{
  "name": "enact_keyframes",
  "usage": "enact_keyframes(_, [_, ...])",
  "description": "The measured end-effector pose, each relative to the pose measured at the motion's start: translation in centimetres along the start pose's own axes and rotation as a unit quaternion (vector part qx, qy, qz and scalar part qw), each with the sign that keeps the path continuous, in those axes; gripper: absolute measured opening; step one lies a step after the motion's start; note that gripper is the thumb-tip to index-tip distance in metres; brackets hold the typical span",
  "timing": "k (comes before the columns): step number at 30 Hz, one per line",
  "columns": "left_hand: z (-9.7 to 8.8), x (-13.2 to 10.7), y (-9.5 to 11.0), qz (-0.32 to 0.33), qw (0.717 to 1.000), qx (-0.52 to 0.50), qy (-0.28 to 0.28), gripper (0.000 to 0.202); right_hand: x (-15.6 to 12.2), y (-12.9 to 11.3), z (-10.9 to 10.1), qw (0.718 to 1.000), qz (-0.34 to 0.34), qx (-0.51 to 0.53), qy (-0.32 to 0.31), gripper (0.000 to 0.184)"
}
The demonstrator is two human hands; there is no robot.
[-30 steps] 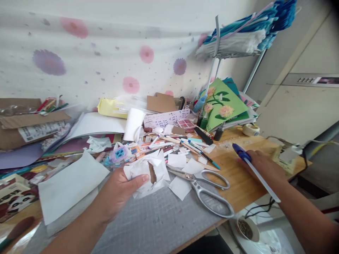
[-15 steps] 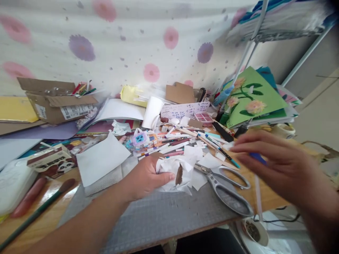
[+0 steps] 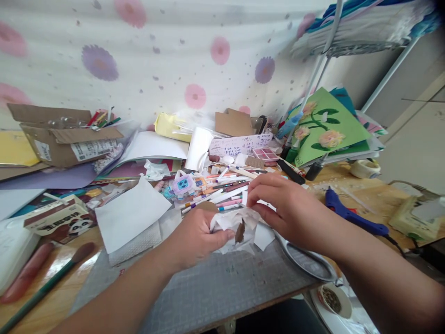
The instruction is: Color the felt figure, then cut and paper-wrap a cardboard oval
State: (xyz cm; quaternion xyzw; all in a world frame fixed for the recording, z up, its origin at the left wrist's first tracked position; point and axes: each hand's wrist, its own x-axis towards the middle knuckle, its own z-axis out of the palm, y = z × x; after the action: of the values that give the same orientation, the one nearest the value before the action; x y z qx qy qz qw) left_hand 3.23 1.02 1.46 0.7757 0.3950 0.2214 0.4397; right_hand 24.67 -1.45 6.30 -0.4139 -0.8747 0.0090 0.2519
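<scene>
My left hand (image 3: 205,236) is closed on a crumpled sheet of thin white paper (image 3: 227,220), thumb on top. A jagged brown piece (image 3: 239,231) shows in the paper's middle; whether it is stuck on or seen through a tear, I cannot tell. At the paper's upper right edge my right hand (image 3: 278,204) has its thumb and fingers pinched together. A bit of white shows at those fingertips, but what they hold is hidden. Beneath my right wrist lie large grey-handled scissors (image 3: 309,264), partly covered. Behind my left hand a round brown edge (image 3: 208,206) shows.
A grey cutting mat (image 3: 194,292) covers the table's front. Several pens and paper scraps lie heaped behind my hands. A blue glue gun (image 3: 351,215) lies at right. A brush (image 3: 45,287), a panda carton (image 3: 60,218) and a cardboard box (image 3: 66,144) are at left.
My right hand has moved left, from above the table's right side to the white paper's edge, uncovering the glue gun. My left hand keeps its hold on the paper.
</scene>
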Motion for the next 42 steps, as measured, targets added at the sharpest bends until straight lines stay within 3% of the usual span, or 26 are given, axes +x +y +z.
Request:
enact_keyframes(3, [0.0,0.1,-0.1,0.002,1.0,0.018,0.002,0.021,-0.2,-0.3,0.1,0.999,-0.018,-0.036,-0.008,0.015])
enact_keyframes(6, [0.1,0.1,0.0,-0.012,0.998,0.051,0.041,0.024,-0.7,-0.8,0.2,0.995,-0.048,-0.086,0.023,0.014])
enact_keyframes(9, [0.2,-0.1,0.3,0.0,0.997,0.062,0.043,0.023,-1.4,-1.3,0.5,0.989,-0.077,-0.112,0.057,0.016])
enact_keyframes(20, [1.1,-1.2,0.6,0.142,0.964,0.194,0.116,0.028,-3.8,-2.3,3.1,0.969,-0.07,-0.12,0.202,0.021])
enact_keyframes(24, [0.8,-1.2,0.8,0.123,0.971,0.167,0.12,0.03,-3.9,-2.2,3.4,0.97,-0.063,-0.118,0.201,0.025])
enact_keyframes(29, [0.6,-1.0,1.1,0.056,0.991,0.054,0.106,0.021,-4.3,-2.3,3.5,0.976,-0.047,-0.132,0.168,0.036])
enact_keyframes(31, [0.6,-0.9,1.1,0.032,0.995,0.025,0.089,0.02,-4.0,-2.5,3.1,0.98,-0.031,-0.088,0.176,0.033])
enact_keyframes(34, [0.8,-0.7,0.7,0.033,0.996,0.052,0.063,0.026,-2.7,-2.5,1.8,0.973,0.011,0.082,0.217,0.021])
enact_keyframes(36, [0.8,-0.6,0.5,0.065,0.993,0.086,0.055,0.029,-1.2,-2.3,0.9,0.961,0.052,0.186,0.196,0.012])
enact_keyframes(42, [0.7,-0.6,0.7,0.093,0.988,0.114,0.052,0.031,2.3,-0.8,0.1,0.932,0.183,0.306,-0.065,0.016])
